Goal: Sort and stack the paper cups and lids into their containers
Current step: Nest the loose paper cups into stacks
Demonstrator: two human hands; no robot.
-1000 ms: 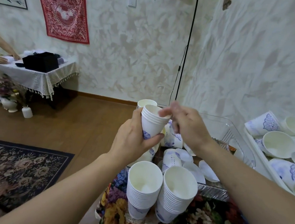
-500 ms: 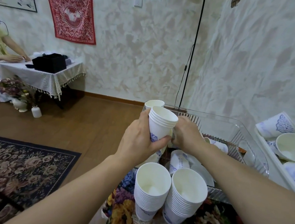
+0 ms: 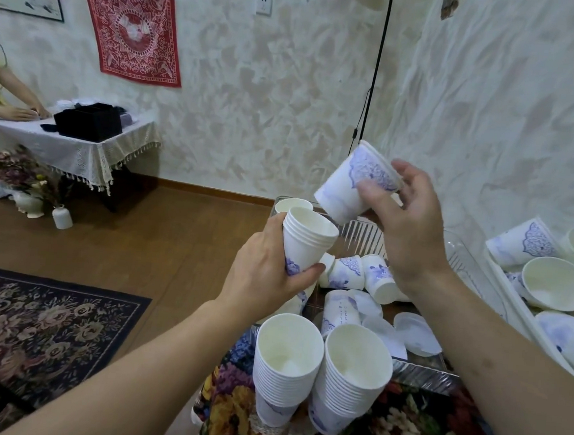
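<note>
While the left hand [image 3: 267, 274] clamps its fingers round a short nested stack [image 3: 306, 241], the right hand [image 3: 403, 226] pinches a single cup [image 3: 353, 188] at one o'clock above it, tilted base-down toward the stack. Entering askew, that cup could jam on the rim, or knock the two standing stacks [image 3: 321, 371] at six o'clock off the counter edge.

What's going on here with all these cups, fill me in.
A person is stacking paper cups. The left hand grips a short nested stack upright; the right hand holds a single patterned cup tilted above it, not yet nested. Two taller stacks stand on the floral cloth, and loose cups and lids lie in the clear bin.
</note>
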